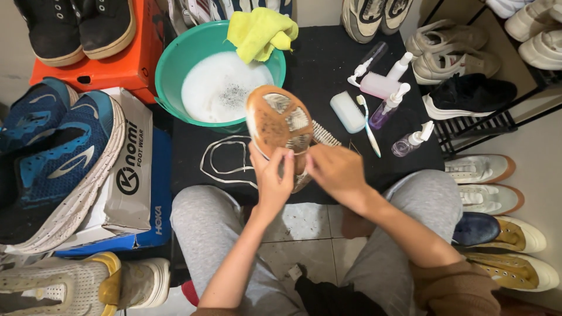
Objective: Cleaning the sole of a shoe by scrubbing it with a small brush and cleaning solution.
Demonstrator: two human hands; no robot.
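Nearest the camera, grey sweatpant knees (pixel 205 222) frame a speckled tile floor, and above them the two bare hands meet over one shoe. The left hand (pixel 274 175) is closed around the lower edge of a sneaker (pixel 280 126), thumb and fingers pinching its sidewall, so the shoe stands tilted with its sole facing up. That sole is an orange-brown rubber oval, worn and dirty, with pale grey patterned tread patches set into it and a white rim around it. The right hand (pixel 336 172) is curled shut on a scrub brush (pixel 324 134) pressed against the sole's right side; only its pale ribbed bristle edge shows past the knuckles. Just left of the left hand a loose white shoelace (pixel 225 161) loops over a black mat (pixel 328 70). Beyond the right hand lie a pale blue bar of soap (pixel 346 111), a toothbrush (pixel 369 126) and several small spray bottles (pixel 389 88) of clear and pink plastic. Farther off, past the shoe's toe, sits a round green plastic basin (pixel 175 64) of white foamy water, with a crumpled yellow cloth (pixel 260 32) draped on its far rim.
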